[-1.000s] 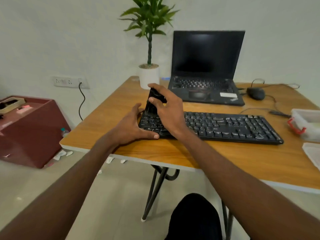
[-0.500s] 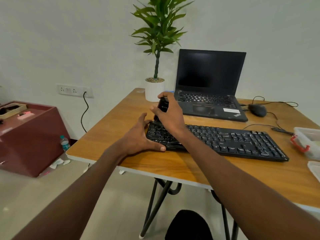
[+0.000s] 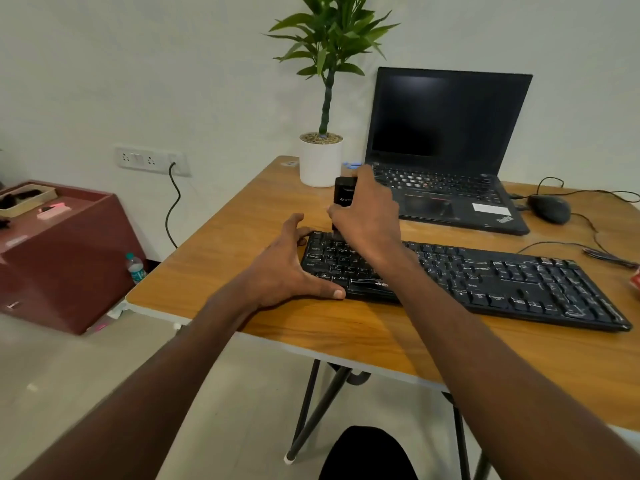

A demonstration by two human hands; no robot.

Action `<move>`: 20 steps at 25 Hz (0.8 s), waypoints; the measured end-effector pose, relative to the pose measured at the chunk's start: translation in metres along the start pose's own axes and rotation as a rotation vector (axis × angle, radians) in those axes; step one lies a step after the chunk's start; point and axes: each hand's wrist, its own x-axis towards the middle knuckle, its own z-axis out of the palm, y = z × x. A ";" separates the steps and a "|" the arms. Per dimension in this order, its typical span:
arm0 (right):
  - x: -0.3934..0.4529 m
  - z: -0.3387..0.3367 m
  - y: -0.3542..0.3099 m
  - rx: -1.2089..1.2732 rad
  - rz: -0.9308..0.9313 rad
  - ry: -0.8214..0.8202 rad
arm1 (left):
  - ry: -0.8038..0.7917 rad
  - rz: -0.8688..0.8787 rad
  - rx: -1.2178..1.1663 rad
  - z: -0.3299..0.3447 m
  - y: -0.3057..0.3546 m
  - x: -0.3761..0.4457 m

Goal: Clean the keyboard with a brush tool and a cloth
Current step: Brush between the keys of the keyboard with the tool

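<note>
1. A long black plastic keyboard [image 3: 485, 282] lies on a wooden table [image 3: 346, 327].
2. The left hand [image 3: 287, 268] rests flat against the keyboard's left end.
3. The right hand [image 3: 367, 216] grips a black boxy brush tool [image 3: 343, 195] upright over the top-left keys.
4. An open black laptop [image 3: 446, 150] sits behind.

A wood-grain counter [image 3: 242, 230] on black metal legs carries a black keyboard [image 3: 502, 282] along its near side. Behind the keyboard sits an open black laptop [image 3: 446, 161], with a white plant pot [image 3: 320, 164] just to its left near the far corner. A dark corded mouse [image 3: 549, 208] lies right of the laptop.
</note>
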 end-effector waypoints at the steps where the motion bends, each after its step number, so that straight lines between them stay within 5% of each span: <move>1: 0.000 0.000 -0.002 0.032 0.006 0.016 | 0.005 0.003 -0.005 0.000 0.000 -0.001; 20: 0.001 0.010 -0.005 0.024 -0.017 -0.065 | 0.016 -0.017 0.003 0.001 0.002 -0.001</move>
